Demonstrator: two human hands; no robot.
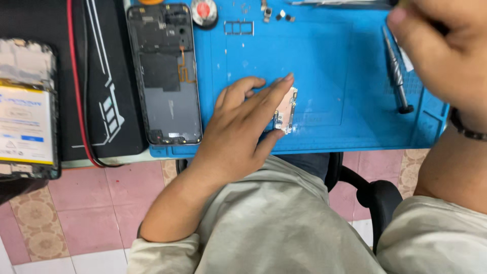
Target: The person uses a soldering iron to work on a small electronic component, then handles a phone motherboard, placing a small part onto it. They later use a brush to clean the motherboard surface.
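Note:
My left hand (pixel 243 122) rests on the blue work mat (pixel 335 66), fingers stretched flat. Its fingertips and thumb pinch a small phone circuit board (pixel 287 109) against the mat. My right hand (pixel 446 50) hovers blurred at the upper right with curled fingers, above a metal screwdriver (pixel 397 76) lying on the mat. Whether it holds anything is unclear. A dark band (pixel 469 131) circles that wrist.
An opened phone housing (pixel 165 76) lies at the mat's left edge. Further left, a phone with an exposed battery (pixel 25 116) sits by a black pad (pixel 96 76) and a red cable (pixel 76 101). A card tray (pixel 238 28), a round disc (pixel 204 10) and tiny parts (pixel 284 16) lie at the back.

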